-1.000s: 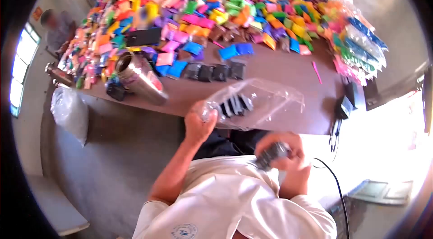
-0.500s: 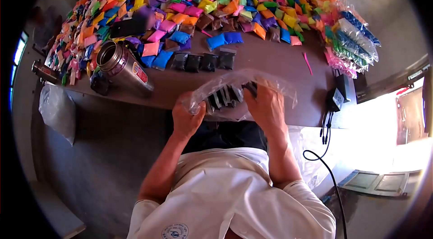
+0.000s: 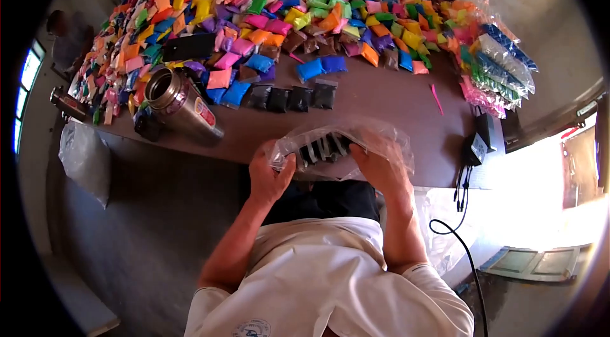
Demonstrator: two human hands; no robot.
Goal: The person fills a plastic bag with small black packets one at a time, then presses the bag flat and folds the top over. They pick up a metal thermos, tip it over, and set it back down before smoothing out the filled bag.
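Note:
A clear plastic bag (image 3: pixel 343 168) is stretched between my two hands at the front edge of the table. Inside it stand several small black packets (image 3: pixel 324 148) in a row. My left hand (image 3: pixel 270 171) pinches the bag's left side, thumb on top. On the right, my right hand (image 3: pixel 383 162) is closed on the bag's other side, its fingers partly behind the plastic. Beyond the bag, several more black packets (image 3: pixel 298 99) lie side by side on the table. Two blue packets (image 3: pixel 310 70) rest just behind those.
A large heap of colourful packets (image 3: pixel 254 3) covers the back of the brown table (image 3: pixel 381 98). At left stand a steel flask (image 3: pixel 181 105) and a black phone (image 3: pixel 189 48). Filled clear bags (image 3: pixel 499 60), a pink strip (image 3: pixel 436 100) and a black adapter (image 3: pixel 474 148) are at right. Another person (image 3: pixel 67 38) is far left.
My right hand has come down and right, out of the bag's opening, and now grips its side. The black packets inside show more fully. The whole view has shifted slightly.

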